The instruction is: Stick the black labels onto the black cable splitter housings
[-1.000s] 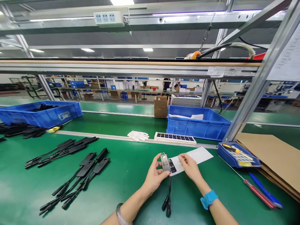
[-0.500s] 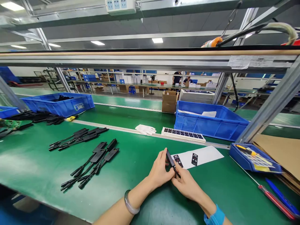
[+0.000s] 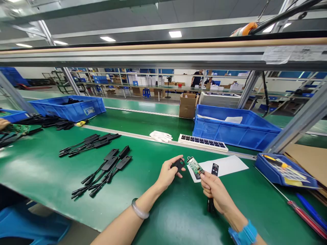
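Between the fingers of my left hand (image 3: 166,175) is a black plastic cover (image 3: 180,164) with a cut-out. My right hand (image 3: 216,190) pinches the lower end of a green circuit board (image 3: 194,164), apart from the cover; a black cable end (image 3: 211,206) hangs below that hand. Behind the board lies a white sheet (image 3: 235,165) bearing a black label (image 3: 215,169). Left of my hands, several black cabled devices (image 3: 110,163) lie in two groups on the green table (image 3: 145,200).
White gloves (image 3: 160,136) and a strip of black labels (image 3: 203,142) lie along the metal rail. Blue bins (image 3: 235,131) stand behind; a small blue tray (image 3: 286,170) and red screwdriver (image 3: 304,216) are at right. Another person's hand (image 3: 3,124) shows at far left.
The black housing held in both hands has come apart: the cover is now in my left hand, the exposed board in my right. My hands have separated. Another person's hand has appeared at far left.
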Motion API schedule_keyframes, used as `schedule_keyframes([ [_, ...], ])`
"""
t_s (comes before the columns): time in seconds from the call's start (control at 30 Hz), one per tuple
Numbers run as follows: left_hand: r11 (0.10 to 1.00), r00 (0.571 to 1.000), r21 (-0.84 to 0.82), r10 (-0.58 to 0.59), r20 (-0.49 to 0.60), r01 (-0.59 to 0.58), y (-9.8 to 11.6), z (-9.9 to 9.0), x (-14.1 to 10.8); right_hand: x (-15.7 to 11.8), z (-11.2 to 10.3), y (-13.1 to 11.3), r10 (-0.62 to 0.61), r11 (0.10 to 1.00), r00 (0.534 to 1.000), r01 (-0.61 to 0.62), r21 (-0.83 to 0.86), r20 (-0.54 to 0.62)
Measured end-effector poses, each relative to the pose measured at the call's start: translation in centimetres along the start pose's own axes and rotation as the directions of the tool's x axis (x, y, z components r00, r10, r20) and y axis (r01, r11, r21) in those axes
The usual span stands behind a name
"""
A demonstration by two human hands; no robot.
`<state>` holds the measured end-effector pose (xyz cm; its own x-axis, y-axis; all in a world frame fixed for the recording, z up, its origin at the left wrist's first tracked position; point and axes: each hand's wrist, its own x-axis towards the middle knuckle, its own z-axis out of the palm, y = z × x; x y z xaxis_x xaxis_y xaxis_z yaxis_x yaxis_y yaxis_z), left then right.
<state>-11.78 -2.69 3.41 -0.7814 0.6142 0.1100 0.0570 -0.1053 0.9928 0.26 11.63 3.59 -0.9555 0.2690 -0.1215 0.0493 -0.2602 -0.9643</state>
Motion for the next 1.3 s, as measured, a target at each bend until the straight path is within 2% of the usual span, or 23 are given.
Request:
schedule_keyframes([
  [0.07,0.975,0.993,0.201,0.107,-0.053,-0.095,0.0,-0.4,0.1,-0.3,0.0,-0.3,0.015,0.987,1.000,-0.018,0.162,0.020],
  [0.13,0.889,0.971,0.416,0.234,-0.053,-0.191,-0.3,-0.5,0.1,-0.6,0.3,-0.4,0.011,0.968,0.999,-0.022,0.251,0.045],
  [0.23,0.800,0.943,0.533,0.333,-0.013,-0.275,-0.3,-0.2,-0.3,-0.9,0.6,-0.3,0.001,0.945,0.996,-0.032,0.324,0.094],
  [0.33,0.884,0.957,0.372,0.288,0.045,-0.284,0.3,0.5,-0.9,-1.0,0.7,-0.2,-0.005,0.937,0.991,-0.043,0.347,0.135],
  [0.43,0.977,0.966,0.022,0.204,0.158,-0.210,1.0,1.4,-1.6,-1.1,0.9,-0.2,0.011,0.939,0.985,-0.069,0.336,0.172],
  [0.5,0.976,0.960,-0.165,0.177,0.219,-0.142,1.2,1.9,-1.9,-1.2,1.2,-0.1,0.020,0.943,0.981,-0.083,0.322,0.193],
  [0.6,0.948,0.957,-0.312,0.149,0.249,-0.066,1.4,2.4,-2.3,-1.4,1.5,0.2,0.017,0.961,0.978,-0.074,0.268,0.209],
  [0.73,0.924,0.960,-0.381,0.127,0.248,-0.024,1.3,2.5,-2.7,-1.4,1.8,0.7,-0.019,0.982,0.970,-0.027,0.185,0.242],
  [0.9,0.909,0.981,-0.414,0.044,0.189,0.039,0.6,3.1,-3.0,-1.2,2.2,1.5,-0.040,0.994,0.959,0.009,0.112,0.280],
  [1.1,0.817,0.982,-0.566,-0.004,0.189,0.112,0.2,3.7,-2.9,-1.0,2.7,1.8,-0.036,0.992,0.961,0.001,0.128,0.273],
  [1.3,0.812,0.984,-0.574,-0.006,0.176,0.107,0.2,3.9,-2.9,-1.2,2.9,1.8,-0.048,0.988,0.957,0.004,0.153,0.286],
])
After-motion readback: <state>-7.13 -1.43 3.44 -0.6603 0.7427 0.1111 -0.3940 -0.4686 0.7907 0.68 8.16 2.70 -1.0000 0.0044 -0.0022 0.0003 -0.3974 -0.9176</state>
